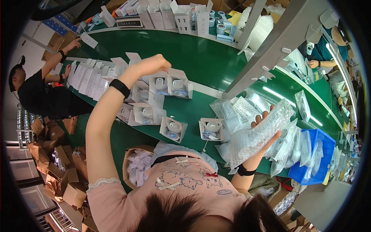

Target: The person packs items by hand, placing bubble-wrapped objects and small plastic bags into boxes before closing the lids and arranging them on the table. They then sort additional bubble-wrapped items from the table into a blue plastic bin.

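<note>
My left hand [154, 65] is closed, its fingertips at the raised flap of an open white box [184, 80]. Whether they pinch the flap I cannot make out. That box holds a white device with a blue-tinted bag, as does the open box [158, 83] beside it. Closer to me stand more such boxes, among them one single box [173, 129] and another box [211, 129] to its right. In my right hand [275, 136] is a clear bubble-wrap packet [258, 133], tilted above a pile of similar packets [228, 112]; its contents are blurred by the wrap.
A blue bin [313, 156] with bubble-wrap packets stands at the right. A grey metal post [266, 50] rises beyond the pile. At the left a person [46, 85] reaches over folded white boxes [91, 79]. Another person [328, 54] works at far right. Cartons [71, 189] lie lower left.
</note>
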`<state>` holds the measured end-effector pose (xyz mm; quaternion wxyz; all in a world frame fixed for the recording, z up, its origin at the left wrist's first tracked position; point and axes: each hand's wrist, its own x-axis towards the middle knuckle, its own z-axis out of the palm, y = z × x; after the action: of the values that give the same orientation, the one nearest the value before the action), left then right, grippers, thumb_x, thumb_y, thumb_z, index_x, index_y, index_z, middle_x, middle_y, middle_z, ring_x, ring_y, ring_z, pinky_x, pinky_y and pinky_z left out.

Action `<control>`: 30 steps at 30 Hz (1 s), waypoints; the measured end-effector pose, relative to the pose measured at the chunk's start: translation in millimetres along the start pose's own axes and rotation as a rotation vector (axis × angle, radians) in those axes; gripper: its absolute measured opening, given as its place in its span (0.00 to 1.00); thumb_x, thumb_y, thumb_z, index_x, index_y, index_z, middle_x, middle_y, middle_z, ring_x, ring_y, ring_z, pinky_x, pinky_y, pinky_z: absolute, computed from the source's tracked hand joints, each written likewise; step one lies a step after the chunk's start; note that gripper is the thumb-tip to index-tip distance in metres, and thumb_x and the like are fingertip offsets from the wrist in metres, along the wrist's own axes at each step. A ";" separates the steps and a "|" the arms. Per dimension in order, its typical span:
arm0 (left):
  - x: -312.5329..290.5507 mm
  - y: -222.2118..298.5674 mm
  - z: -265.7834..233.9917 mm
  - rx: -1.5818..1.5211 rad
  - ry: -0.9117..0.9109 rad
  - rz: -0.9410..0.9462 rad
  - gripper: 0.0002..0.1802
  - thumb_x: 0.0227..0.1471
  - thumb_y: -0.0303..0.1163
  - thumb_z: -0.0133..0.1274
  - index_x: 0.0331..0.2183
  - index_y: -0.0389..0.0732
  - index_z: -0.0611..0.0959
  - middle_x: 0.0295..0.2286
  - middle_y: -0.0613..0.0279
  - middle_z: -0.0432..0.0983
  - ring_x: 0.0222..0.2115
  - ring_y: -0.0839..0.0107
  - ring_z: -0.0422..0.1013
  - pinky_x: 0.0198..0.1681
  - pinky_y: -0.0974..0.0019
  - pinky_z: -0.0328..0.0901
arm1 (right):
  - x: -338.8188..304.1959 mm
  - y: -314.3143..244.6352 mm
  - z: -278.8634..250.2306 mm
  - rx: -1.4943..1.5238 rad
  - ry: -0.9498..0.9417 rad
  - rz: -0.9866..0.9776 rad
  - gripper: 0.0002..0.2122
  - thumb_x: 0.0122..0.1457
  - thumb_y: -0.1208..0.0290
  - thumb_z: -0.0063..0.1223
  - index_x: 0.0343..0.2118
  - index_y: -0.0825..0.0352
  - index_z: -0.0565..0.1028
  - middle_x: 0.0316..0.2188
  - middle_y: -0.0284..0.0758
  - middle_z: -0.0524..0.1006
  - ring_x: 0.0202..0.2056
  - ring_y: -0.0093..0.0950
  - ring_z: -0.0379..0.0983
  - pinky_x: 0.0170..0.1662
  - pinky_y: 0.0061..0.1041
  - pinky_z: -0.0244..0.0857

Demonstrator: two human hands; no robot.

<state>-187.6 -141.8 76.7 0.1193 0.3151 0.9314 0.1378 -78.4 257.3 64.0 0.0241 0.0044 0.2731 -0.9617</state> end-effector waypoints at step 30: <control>17.7 138.5 26.5 -0.107 -0.029 -0.149 0.04 0.33 0.18 0.46 0.19 0.33 0.75 0.19 0.45 0.71 0.26 0.51 0.69 0.28 0.59 0.64 | -30.5 -4.9 2.2 0.006 0.087 0.100 0.34 0.44 0.55 0.48 0.53 0.63 0.53 0.36 0.36 0.68 0.32 0.28 0.65 0.31 0.26 0.64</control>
<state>-116.4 -20.3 95.6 0.1595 0.2401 0.9417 0.1734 -48.1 261.7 69.1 0.0604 0.0597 0.2707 -0.9589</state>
